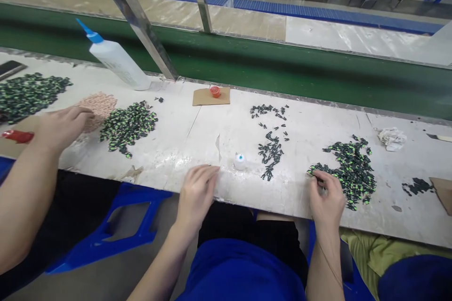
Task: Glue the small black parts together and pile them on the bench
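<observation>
My right hand [328, 195] pinches at the left edge of a pile of small black-and-green parts [355, 174], thumb and forefinger closed on one small part. My left hand [197, 190] is at the table's front edge, its fingers bent and pressed together. Whatever those fingers hold, if anything, is hidden. Just right of the left hand stands a small white bottle [240, 162] with a blue-green tip. Between the bottle and my right hand lie loose small black parts [271, 150], scattered in a rough column on the white tabletop [233, 124].
A co-worker's hand [65, 127] reaches to pale pink pieces [99, 106] on the left, beside another black-and-green pile [129, 127]. Behind stand a large white squeeze bottle [118, 63], a metal post [141, 23] and a red cup [215, 91] on cardboard. Crumpled tissue [392, 138] lies right.
</observation>
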{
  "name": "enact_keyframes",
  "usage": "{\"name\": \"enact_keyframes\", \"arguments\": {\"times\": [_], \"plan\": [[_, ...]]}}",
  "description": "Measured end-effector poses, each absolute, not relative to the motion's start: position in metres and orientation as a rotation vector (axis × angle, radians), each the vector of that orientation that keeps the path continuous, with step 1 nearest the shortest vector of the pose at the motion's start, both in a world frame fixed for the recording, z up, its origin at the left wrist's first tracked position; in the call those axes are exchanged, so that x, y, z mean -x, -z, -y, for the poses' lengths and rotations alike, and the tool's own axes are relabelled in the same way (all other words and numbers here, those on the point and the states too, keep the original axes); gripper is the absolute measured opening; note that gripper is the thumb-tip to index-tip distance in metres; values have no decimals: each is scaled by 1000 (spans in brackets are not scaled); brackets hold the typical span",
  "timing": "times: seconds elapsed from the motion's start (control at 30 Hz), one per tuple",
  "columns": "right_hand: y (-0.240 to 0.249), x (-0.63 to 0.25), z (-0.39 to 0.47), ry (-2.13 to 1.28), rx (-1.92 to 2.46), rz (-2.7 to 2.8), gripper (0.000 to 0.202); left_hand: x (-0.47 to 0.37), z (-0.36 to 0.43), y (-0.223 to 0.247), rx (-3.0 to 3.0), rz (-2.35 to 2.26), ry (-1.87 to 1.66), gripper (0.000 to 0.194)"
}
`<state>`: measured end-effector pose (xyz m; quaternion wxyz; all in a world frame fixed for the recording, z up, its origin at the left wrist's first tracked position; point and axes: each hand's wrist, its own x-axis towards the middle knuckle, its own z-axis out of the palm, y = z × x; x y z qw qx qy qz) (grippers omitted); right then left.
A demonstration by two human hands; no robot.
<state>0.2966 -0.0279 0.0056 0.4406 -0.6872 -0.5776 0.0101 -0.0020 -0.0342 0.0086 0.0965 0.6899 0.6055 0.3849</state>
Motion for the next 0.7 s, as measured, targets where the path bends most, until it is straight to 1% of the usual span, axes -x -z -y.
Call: {"name": "enact_keyframes", "arguments": {"times": [0.1,0.17,0.23,0.3,0.33,0.37,0.47,0.5,0.57,0.7], "plan": [[-9,-283,21,98,1716,1478,17,20,20,4,-2122,-1915,-1068,21],[-9,-257,16,-23,1614,1600,23,24,14,9,-2122,-1933,-1025,25],[-6,-224,10,-226,1562,1725,41,22,12,8,-2113,-1923,-1000,28],[-1,-193,4,-340,1592,1781,59,17,13,5,-2120,-1865,-980,30],[2,-180,1,-373,1626,1802,64,14,14,3,-2130,-1816,-972,29],[3,-171,-2,-410,1640,1830,62,10,15,2,-2143,-1760,-962,28],[4,-159,-7,-485,1636,1857,32,1,20,3,-2187,-1614,-945,26],[3,-161,-7,-501,1617,1839,26,-2,21,5,-2196,-1584,-946,25],[-1,-167,-5,-555,1542,1759,22,-9,22,8,-2199,-1548,-962,24],[-9,-184,7,-821,1325,1542,27,-16,18,10,-2186,-1565,-1034,21]]}}
